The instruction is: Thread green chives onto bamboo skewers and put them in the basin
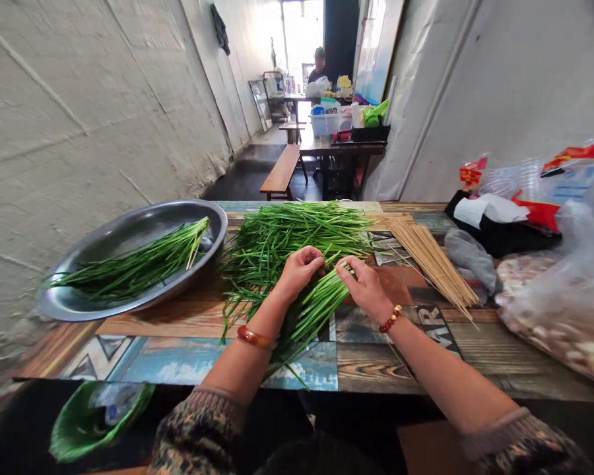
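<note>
My right hand (pixel 369 285) is closed around the pale ends of a bundle of green chives (pixel 321 307), whose leaves trail toward the table's front edge. Just left of it, my left hand (pixel 303 269) is pinched, with chive stalks at its fingertips; their exact number is hidden. Beyond both hands spreads a big loose pile of chives (pixel 297 227). Bamboo skewers (pixel 433 264) lie fanned out to the right of my right hand.
A metal basin (pixel 74 307) at the left holds more chives (pixel 143 264). Plastic bags (pixel 574 277) crowd the right side. Below the front left edge is a green-lined bin (pixel 69 429). A bench (pixel 282 168) stands beyond the table, and a person (pixel 319 63) is far back.
</note>
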Demonstrator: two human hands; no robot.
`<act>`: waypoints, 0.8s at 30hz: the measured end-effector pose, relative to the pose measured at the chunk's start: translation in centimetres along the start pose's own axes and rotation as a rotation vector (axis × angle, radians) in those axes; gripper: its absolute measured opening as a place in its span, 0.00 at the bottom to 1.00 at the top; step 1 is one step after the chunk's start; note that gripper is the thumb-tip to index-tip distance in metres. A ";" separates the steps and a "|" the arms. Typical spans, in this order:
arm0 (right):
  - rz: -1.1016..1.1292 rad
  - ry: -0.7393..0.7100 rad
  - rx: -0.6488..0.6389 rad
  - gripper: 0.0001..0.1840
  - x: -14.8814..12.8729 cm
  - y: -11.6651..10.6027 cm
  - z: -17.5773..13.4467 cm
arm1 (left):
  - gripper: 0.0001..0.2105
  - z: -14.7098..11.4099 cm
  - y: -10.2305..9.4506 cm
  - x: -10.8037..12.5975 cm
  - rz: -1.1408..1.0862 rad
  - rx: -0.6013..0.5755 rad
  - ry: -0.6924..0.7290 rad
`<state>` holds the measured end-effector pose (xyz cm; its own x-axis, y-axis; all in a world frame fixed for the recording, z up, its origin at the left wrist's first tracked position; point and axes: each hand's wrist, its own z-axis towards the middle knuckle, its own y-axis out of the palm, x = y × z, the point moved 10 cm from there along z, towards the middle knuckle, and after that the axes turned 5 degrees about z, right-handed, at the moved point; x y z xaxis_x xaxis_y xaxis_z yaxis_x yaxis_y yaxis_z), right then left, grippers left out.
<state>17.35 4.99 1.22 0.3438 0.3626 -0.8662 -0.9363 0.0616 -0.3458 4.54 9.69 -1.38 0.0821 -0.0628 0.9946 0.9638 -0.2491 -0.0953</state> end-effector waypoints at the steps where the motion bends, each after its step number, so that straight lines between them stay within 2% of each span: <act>1: 0.006 -0.001 -0.014 0.11 0.2 0.2 0.4 | 0.10 0.1 -0.3 -0.1 -0.026 0.021 0.004; 8: 0.060 0.082 -0.047 0.12 2.3 0.6 0.4 | 0.13 0.6 -0.3 -1.4 0.000 0.048 -0.040; 13: 0.009 0.139 0.037 0.12 2.5 -0.3 -0.1 | 0.08 0.5 0.1 -0.1 0.246 0.054 0.067; 18: -0.021 0.148 0.073 0.12 2.5 -0.5 -0.1 | 0.09 0.5 0.0 0.8 0.312 0.036 0.110; 22: 0.008 0.115 0.121 0.12 2.0 -1.5 0.1 | 0.07 0.6 0.2 3.6 0.441 -0.011 0.241; 24: 0.012 0.101 0.135 0.11 1.7 -2.1 0.2 | 0.06 0.6 0.4 4.4 0.461 -0.037 0.263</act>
<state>19.84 5.67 0.58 0.3317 0.2692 -0.9042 -0.9392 0.1848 -0.2895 5.46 9.86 3.01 0.4239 -0.4132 0.8059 0.8328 -0.1719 -0.5262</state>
